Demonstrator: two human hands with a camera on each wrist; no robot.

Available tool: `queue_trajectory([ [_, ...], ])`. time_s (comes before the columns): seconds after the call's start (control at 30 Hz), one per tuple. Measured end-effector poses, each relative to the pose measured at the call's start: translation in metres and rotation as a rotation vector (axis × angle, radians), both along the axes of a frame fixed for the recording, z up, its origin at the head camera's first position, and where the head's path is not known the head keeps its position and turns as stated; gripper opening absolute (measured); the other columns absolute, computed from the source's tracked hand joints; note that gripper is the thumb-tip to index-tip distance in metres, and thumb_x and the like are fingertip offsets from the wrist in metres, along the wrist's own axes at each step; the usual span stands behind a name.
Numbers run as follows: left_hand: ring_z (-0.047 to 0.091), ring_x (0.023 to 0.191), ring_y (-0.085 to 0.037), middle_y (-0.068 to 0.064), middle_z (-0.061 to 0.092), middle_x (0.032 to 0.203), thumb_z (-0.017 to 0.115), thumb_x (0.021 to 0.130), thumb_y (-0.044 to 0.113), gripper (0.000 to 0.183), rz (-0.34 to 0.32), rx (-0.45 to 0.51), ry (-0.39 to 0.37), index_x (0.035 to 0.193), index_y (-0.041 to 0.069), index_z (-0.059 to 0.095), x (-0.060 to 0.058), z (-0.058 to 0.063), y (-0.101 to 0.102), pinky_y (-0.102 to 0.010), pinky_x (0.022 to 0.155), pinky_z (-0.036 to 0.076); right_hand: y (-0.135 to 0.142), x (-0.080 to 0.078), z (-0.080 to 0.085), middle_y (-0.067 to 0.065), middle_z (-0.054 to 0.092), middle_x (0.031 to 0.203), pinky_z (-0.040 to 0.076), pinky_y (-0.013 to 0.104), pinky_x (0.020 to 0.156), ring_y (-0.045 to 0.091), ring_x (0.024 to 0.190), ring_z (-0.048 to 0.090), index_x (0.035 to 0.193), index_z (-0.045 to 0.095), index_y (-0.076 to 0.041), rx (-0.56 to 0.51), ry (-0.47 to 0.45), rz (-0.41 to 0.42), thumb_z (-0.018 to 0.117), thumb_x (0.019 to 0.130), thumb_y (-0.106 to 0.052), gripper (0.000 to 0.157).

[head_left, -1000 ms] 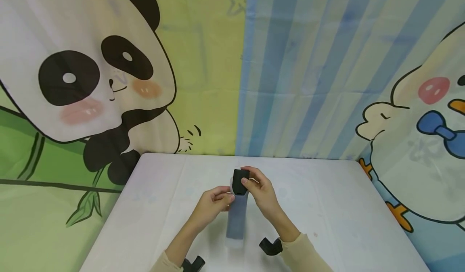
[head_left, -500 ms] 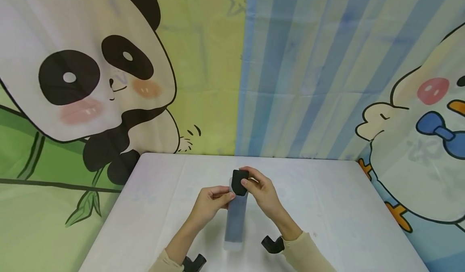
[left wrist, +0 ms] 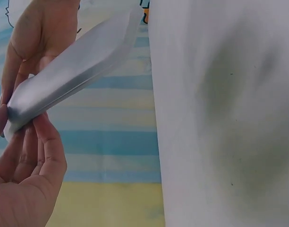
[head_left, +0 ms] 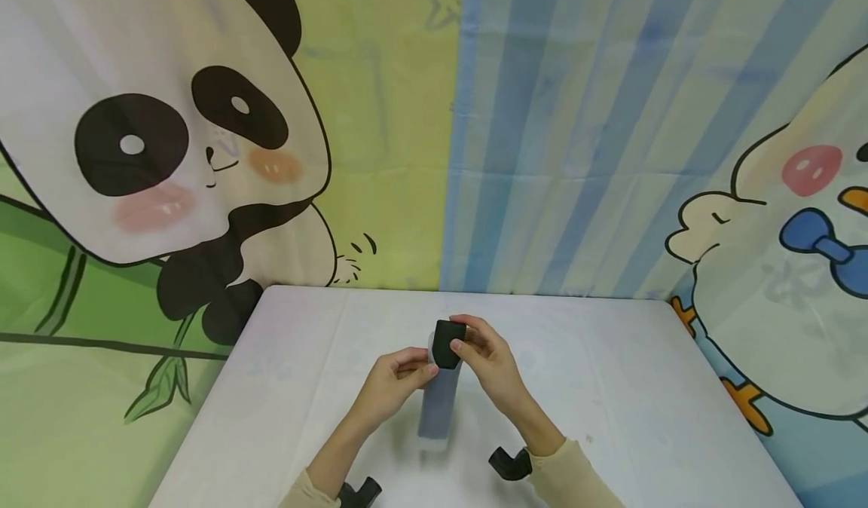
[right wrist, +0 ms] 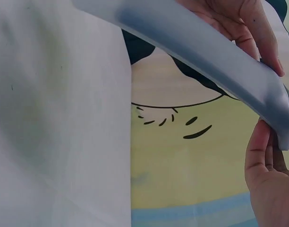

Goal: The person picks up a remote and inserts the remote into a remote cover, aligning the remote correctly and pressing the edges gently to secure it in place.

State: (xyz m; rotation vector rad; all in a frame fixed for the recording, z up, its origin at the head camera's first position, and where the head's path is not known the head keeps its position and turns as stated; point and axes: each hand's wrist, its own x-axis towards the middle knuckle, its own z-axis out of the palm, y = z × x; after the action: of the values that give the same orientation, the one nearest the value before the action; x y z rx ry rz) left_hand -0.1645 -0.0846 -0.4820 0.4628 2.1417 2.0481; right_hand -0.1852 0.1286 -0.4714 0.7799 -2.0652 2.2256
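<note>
In the head view a long frosted translucent sleeve (head_left: 439, 406) is held above the white table, its lower end pointing toward me. A flat black piece (head_left: 447, 344) shows at its upper end; its kind is unclear. My left hand (head_left: 393, 380) pinches the sleeve's left edge just below the black piece. My right hand (head_left: 490, 357) grips the black piece from the right, thumb on its face. Both wrist views show the translucent sleeve (right wrist: 206, 52) slanting between the two hands, with left fingers (left wrist: 50, 146) along its underside. The sleeve's inside looks bluish grey and blurred.
A white-covered table (head_left: 597, 372) lies under the hands. Behind it hangs a cartoon curtain (head_left: 380, 154) with a panda and a white bird. Black angular wrist pieces (head_left: 510, 464) sit by both cuffs.
The sleeve's lower end dips slightly, then rises again. The black piece sits slightly lower in the head view. Both hands keep their hold with little movement.
</note>
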Motion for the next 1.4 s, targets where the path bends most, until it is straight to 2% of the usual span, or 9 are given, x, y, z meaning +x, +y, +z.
queue_trajectory([
  [0.2,0.07,0.092,-0.021,-0.01,0.072,0.103,0.072,0.095,0.022,0.033,0.005,-0.016,0.045,0.119,-0.001,0.068,0.0,0.002,0.001,-0.031,0.079,0.057,0.0,0.0,0.0,0.023,0.064,0.116,0.053,0.033,0.09,0.027,0.104,0.067,0.146,0.045,-0.003,-0.008,-0.027,-0.008,0.058,0.102,-0.007,0.046],
  [0.33,0.069,0.094,-0.021,-0.01,0.071,0.105,0.073,0.094,0.021,0.034,-0.024,-0.028,0.066,0.121,0.0,0.066,0.001,0.001,0.001,-0.03,0.081,0.056,0.001,0.001,-0.001,0.02,0.064,0.115,0.052,0.033,0.091,0.025,0.106,0.066,0.147,0.042,0.0,-0.034,-0.093,0.009,0.06,0.102,-0.011,0.049],
  [0.53,0.068,0.099,-0.022,-0.008,0.071,0.107,0.072,0.095,0.02,0.032,-0.045,-0.026,0.125,0.122,0.003,0.065,0.002,0.0,0.002,-0.031,0.085,0.055,0.005,0.004,-0.004,0.014,0.066,0.114,0.052,0.03,0.08,0.02,0.097,0.063,0.139,0.049,0.002,-0.007,-0.161,0.036,0.062,0.101,-0.012,0.043],
  [0.7,0.067,0.101,-0.022,-0.006,0.07,0.109,0.072,0.095,0.021,0.032,-0.029,-0.027,0.142,0.122,0.005,0.065,0.002,0.0,0.002,-0.031,0.087,0.054,0.01,0.007,-0.004,0.011,0.066,0.105,0.05,0.027,0.073,0.019,0.085,0.059,0.127,0.059,0.003,0.082,-0.149,0.059,0.068,0.097,-0.012,0.035],
  [0.9,0.066,0.104,-0.021,-0.003,0.07,0.11,0.072,0.095,0.023,0.033,-0.03,-0.046,0.122,0.123,0.008,0.065,0.003,-0.001,0.002,-0.032,0.089,0.054,0.01,0.01,-0.003,0.012,0.064,0.1,0.052,0.03,0.076,0.02,0.085,0.06,0.122,0.062,0.002,0.116,-0.12,0.044,0.07,0.095,-0.01,0.031],
  [1.07,0.063,0.105,-0.019,0.0,0.067,0.113,0.073,0.094,0.028,0.035,0.031,-0.115,0.127,0.123,0.012,0.065,0.003,-0.004,-0.002,-0.031,0.088,0.054,0.01,0.012,-0.003,0.017,0.062,0.103,0.055,0.035,0.082,0.038,0.088,0.064,0.117,0.064,0.0,0.131,-0.086,0.038,0.071,0.094,-0.007,0.026],
  [1.2,0.066,0.092,-0.024,-0.008,0.067,0.099,0.068,0.097,0.031,0.031,0.078,-0.071,0.034,0.11,0.003,0.066,0.003,-0.011,-0.003,-0.031,0.078,0.057,0.011,0.012,-0.005,0.015,0.063,0.106,0.056,0.033,0.079,0.038,0.086,0.065,0.114,0.064,-0.002,0.133,-0.033,0.002,0.073,0.092,-0.005,0.024],
  [1.3,0.067,0.08,-0.024,-0.012,0.067,0.089,0.06,0.102,0.039,0.043,0.022,0.006,-0.124,0.101,-0.004,0.065,0.002,-0.016,-0.002,-0.032,0.071,0.058,0.011,0.011,-0.006,0.011,0.064,0.109,0.056,0.034,0.079,0.028,0.091,0.064,0.113,0.065,-0.003,0.127,0.043,-0.023,0.073,0.09,0.001,0.024],
  [1.4,0.067,0.075,-0.019,-0.011,0.069,0.086,0.052,0.103,0.047,0.055,-0.055,0.054,-0.253,0.103,-0.006,0.068,0.001,-0.02,0.0,-0.031,0.069,0.058,0.01,0.012,-0.007,0.008,0.064,0.112,0.054,0.034,0.085,0.021,0.099,0.062,0.114,0.065,-0.005,0.143,0.148,-0.025,0.072,0.089,0.007,0.029],
])
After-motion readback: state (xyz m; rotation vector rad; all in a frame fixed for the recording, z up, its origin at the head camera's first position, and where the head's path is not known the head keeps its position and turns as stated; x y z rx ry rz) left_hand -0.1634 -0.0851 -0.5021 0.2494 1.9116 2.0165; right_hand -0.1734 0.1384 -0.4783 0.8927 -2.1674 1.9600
